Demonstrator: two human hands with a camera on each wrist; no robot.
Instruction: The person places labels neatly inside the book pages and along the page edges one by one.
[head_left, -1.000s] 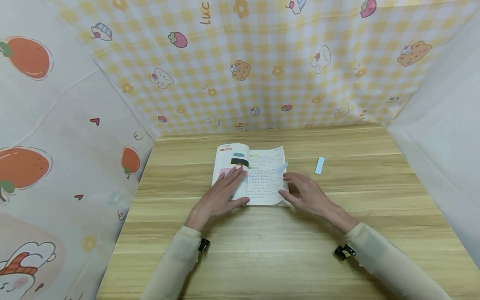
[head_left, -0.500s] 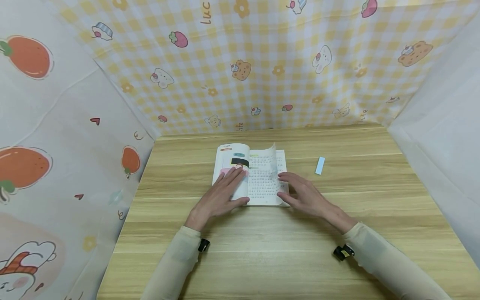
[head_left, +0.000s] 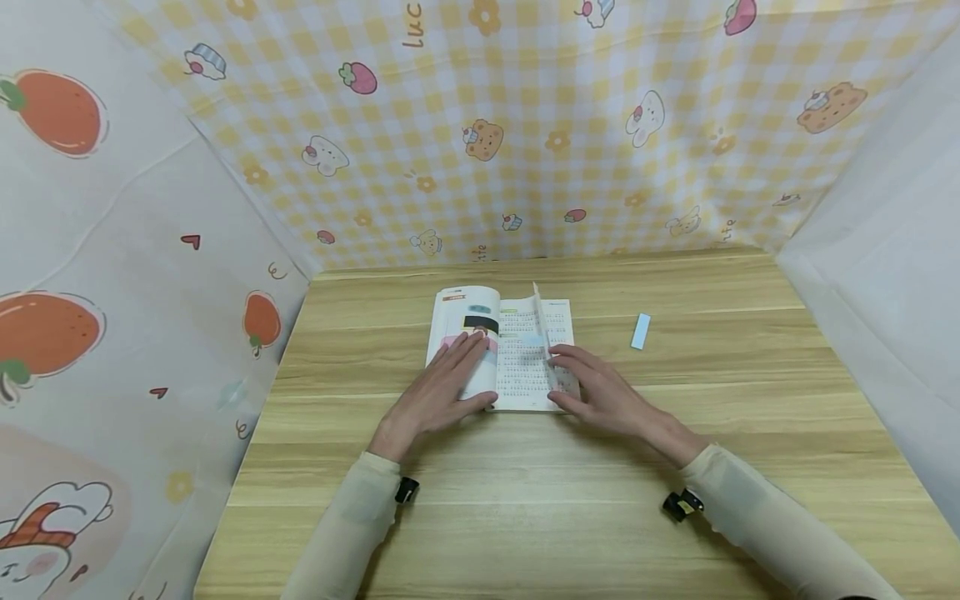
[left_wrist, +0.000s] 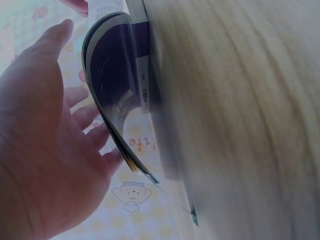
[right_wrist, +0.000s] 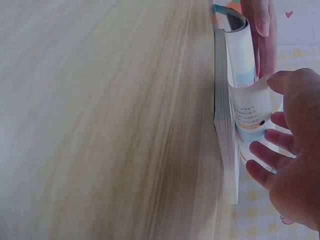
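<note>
An open book (head_left: 517, 375) lies on the table, printed text on its right side and coloured pictures on its left. My left hand (head_left: 435, 392) rests spread on the left pages; the left wrist view shows those pages (left_wrist: 112, 70) bowed up beside it. At the right side, my right hand (head_left: 611, 396) touches the free edge of a lifted page (head_left: 542, 321), which stands nearly upright. In the right wrist view the thumb (right_wrist: 282, 82) meets that page's corner (right_wrist: 252, 107), while the other fingers are loosely bent. A pale blue strip (head_left: 534, 340) shows on the right page.
A separate light blue strip (head_left: 641, 332) lies on the wooden table (head_left: 720, 367), right of the book. A yellow checked cloth (head_left: 555, 183) hangs behind the table, and white printed sheeting (head_left: 165, 317) stands at the left.
The right page's free edge has risen and swung left, baring more of the page beneath. My right hand has moved slightly left with it; the left hand has stayed in place.
</note>
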